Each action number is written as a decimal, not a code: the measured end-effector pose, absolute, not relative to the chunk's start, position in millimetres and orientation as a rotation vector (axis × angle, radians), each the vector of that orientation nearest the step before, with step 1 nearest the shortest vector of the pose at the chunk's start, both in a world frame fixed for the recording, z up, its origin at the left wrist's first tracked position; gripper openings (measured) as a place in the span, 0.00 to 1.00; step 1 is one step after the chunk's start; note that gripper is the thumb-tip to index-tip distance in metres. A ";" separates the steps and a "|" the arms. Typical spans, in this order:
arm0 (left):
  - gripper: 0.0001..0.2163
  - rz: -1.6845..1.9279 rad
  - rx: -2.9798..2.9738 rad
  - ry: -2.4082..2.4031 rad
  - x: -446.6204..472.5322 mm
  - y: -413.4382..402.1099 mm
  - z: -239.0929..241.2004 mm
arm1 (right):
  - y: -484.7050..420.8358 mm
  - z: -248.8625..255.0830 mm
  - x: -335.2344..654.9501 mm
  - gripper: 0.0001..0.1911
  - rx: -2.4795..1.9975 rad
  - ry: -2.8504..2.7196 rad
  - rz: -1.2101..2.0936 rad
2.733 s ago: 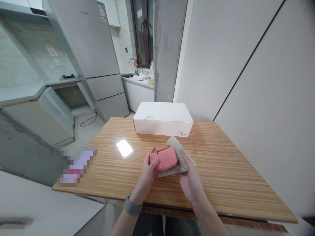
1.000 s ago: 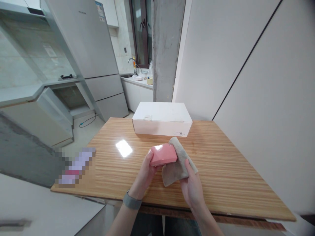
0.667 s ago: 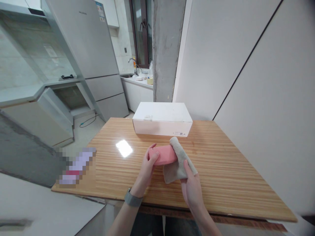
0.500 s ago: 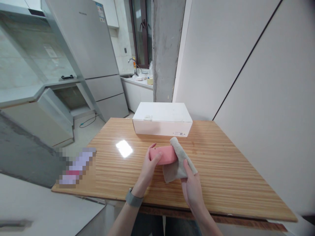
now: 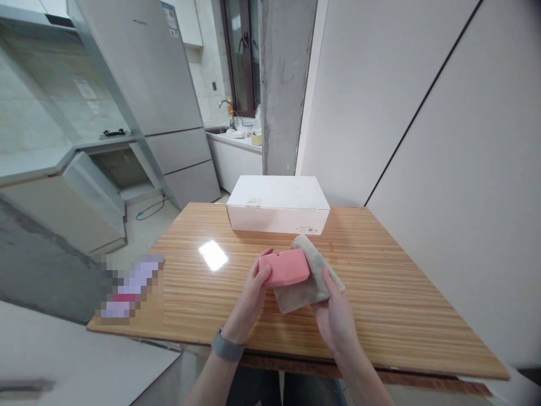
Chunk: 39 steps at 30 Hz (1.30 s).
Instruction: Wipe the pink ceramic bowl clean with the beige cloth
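Note:
My left hand (image 5: 254,285) grips the left end of a pink case (image 5: 286,268), a small rounded box shape with a notch on its upper edge. In my right hand (image 5: 336,310) is a grey cloth (image 5: 305,290), pinched near its right edge with the thumb on top. The cloth lies behind and beneath the right end of the case, its upper corner standing up beyond it. Both are held above the wooden table (image 5: 380,293). My right fingers are mostly hidden under the cloth.
A closed white cardboard box (image 5: 276,206) stands at the table's far edge. Toward the left edge lies a pixelated lilac item (image 5: 135,285). A grey refrigerator (image 5: 139,73), a concrete pillar (image 5: 283,84) and a white wall (image 5: 422,84) surround the table.
The cloth no longer wraps over the right end of the pink case, which now shows uncovered in front of it. My right hand has shifted slightly right, and the case has turned a little.

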<state>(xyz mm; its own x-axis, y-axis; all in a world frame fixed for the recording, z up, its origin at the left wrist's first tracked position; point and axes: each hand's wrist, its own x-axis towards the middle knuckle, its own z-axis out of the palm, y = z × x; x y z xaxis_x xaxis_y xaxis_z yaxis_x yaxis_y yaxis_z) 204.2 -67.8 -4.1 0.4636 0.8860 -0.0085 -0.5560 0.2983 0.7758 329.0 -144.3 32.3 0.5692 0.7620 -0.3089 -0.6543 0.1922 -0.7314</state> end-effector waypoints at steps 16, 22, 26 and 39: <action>0.28 1.200 1.005 0.749 210.4 -64.1 -1.8 | -150.3 22.2 314.2 0.26 -1.058 -0.257 0.865; 0.34 1.185 1.042 0.814 210.5 -66.5 3.6 | -149.3 23.3 312.8 0.24 -1.048 -0.201 0.858; 0.29 1.077 0.783 0.644 205.5 -66.2 6.9 | -146.2 38.4 317.9 0.23 -0.946 -0.180 0.852; 0.30 1.077 0.815 0.412 207.6 -65.8 -7.5 | -149.1 39.0 329.0 0.25 -0.911 -0.117 1.001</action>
<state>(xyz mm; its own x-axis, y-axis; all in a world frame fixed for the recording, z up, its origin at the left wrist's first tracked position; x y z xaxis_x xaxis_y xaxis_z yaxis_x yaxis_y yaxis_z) 207.6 -65.8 -7.5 0.4385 0.8949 0.0826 -0.6111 0.2295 0.7575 329.0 -149.1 39.0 0.5655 0.7658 -0.3060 -0.6750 0.2166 -0.7053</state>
